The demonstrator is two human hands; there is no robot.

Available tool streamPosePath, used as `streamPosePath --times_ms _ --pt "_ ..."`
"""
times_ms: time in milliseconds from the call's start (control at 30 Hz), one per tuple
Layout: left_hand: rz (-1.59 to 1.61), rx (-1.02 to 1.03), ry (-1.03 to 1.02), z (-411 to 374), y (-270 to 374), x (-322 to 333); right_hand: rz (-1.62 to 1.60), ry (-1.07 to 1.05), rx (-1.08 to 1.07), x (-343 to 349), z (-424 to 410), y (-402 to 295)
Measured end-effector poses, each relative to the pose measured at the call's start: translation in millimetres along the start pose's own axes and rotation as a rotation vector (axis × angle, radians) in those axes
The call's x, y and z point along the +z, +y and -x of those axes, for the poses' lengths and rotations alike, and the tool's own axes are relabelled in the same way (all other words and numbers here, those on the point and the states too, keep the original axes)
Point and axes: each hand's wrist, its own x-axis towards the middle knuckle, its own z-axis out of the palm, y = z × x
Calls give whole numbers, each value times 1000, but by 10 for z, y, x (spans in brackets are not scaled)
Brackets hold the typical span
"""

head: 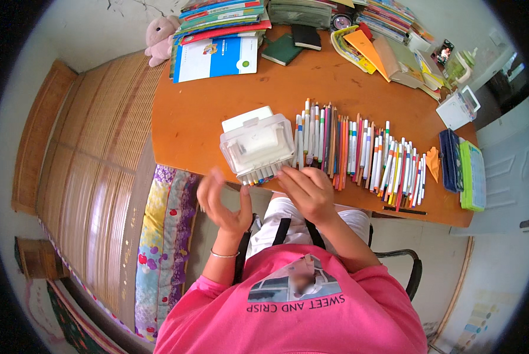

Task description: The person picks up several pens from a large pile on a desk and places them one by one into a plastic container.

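A translucent plastic case (260, 144) rests near the front edge of the table. Along its near side lies a row of grey-white markers (264, 171) with coloured tips. My right hand (311, 192) has its fingertips at the right end of that row. Whether they grip a marker there is hidden. My left hand (222, 203) is at the case's front left, fingers apart and holding nothing. Directly behind the case is a white box or lid (242, 118), partly covered. Right of the case, many markers and coloured pencils (357, 150) lie side by side in a long row.
On the wooden table (198, 119), a dark pencil (404, 210) lies near the front edge. Folded orange paper (432, 163), a blue pencil case (450, 160) and a green case (473, 176) lie right. Books (222, 26), notebooks (282, 49) and a white container (455, 109) stand farther back.
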Motion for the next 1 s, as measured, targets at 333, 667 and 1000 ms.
streamPosePath --times_ms 333,667,1000 --pt "-85 175 -601 -100 197 261 148 -57 206 -42 106 161" --pt "-93 119 -610 -5 169 286 72 180 121 -925 18 -93" --pt "-102 72 -598 -3 219 269 45 171 -35 -781 167 -190"
